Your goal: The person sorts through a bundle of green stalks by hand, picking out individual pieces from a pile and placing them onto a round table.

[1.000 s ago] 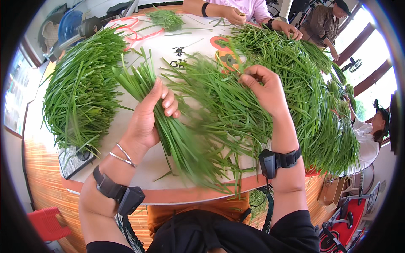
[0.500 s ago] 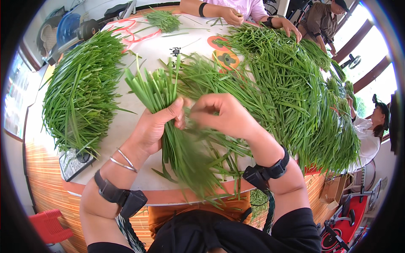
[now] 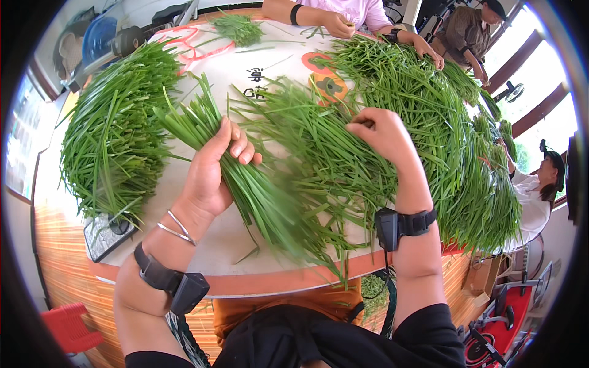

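A thick bunch of garlic chives (image 3: 251, 187) is gripped in my left hand (image 3: 215, 162), fingers wrapped round it. Its cut ends fan out to the upper left, and its leaf tips hang down to the right, smeared by motion. My right hand (image 3: 385, 134) hovers over the loose garlic chives (image 3: 319, 132) in the middle of the table, with fingers curled together. Whatever it pinches, if anything, is hidden. On the right, a large heap of garlic chives (image 3: 423, 135) spreads along the table. A tall stack of garlic chives (image 3: 119, 135) lies on the left.
A phone (image 3: 107, 236) rests at the left table edge (image 3: 245, 285). Red ties (image 3: 193, 52) and a small clump of chives (image 3: 239, 30) lie at the far side. Across the table a person's hand (image 3: 429, 52) touches the heap. Other people stand on the right. A red stool (image 3: 70, 328) is lower left.
My right hand has moved up and right, away from the bunch to above the loose chives. My left hand has shifted slightly left with the bunch still in it.
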Demonstrator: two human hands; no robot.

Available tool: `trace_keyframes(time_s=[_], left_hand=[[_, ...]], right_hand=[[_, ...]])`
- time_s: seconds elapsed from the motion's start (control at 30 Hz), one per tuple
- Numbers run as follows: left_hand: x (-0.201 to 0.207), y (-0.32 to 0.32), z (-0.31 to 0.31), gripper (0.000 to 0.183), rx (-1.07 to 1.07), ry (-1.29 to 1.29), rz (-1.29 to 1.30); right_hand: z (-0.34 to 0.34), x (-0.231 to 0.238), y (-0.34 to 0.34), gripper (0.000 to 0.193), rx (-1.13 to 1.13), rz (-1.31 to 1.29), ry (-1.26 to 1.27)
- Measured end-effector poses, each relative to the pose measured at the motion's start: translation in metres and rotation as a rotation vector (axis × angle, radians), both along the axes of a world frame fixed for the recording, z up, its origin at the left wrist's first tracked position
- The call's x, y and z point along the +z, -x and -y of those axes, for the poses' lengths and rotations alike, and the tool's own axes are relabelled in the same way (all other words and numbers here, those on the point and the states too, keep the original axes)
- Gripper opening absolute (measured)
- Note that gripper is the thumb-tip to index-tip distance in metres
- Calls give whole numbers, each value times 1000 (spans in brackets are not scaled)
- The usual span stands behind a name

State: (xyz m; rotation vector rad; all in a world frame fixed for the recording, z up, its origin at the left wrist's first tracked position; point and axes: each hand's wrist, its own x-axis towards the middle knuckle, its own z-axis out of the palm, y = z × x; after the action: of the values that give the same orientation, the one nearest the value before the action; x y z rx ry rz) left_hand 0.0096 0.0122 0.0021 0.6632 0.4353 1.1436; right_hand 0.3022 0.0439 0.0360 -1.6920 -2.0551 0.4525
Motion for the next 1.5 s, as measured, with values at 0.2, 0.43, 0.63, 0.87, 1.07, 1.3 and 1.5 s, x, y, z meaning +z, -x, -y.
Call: trace_keyframes(time_s=[0.2, 0.43, 0.63, 0.87, 1.07, 1.3, 1.5], left_hand=[[1, 0, 3, 29, 18, 4, -37], [4, -4, 8, 25, -42, 83, -154], [10, -7, 14, 42, -96, 9, -246], [6, -12, 8, 26, 128, 103, 47], [9, -5, 6, 23, -4, 41, -6], [7, 0, 5, 25, -9, 58, -47], [6, -2, 6, 22, -9, 67, -31]], right_hand=[[-1, -5, 13, 21, 92, -44, -69], [10, 5, 37, 14, 148, -662, -11], [37, 9, 89, 14, 283, -588, 282], [32, 12, 64, 12, 490, -372, 425], [10, 11, 7, 19, 73, -42, 51], [2, -9, 23, 34, 37, 224, 6], [2, -3, 21, 23, -39, -271, -207]])
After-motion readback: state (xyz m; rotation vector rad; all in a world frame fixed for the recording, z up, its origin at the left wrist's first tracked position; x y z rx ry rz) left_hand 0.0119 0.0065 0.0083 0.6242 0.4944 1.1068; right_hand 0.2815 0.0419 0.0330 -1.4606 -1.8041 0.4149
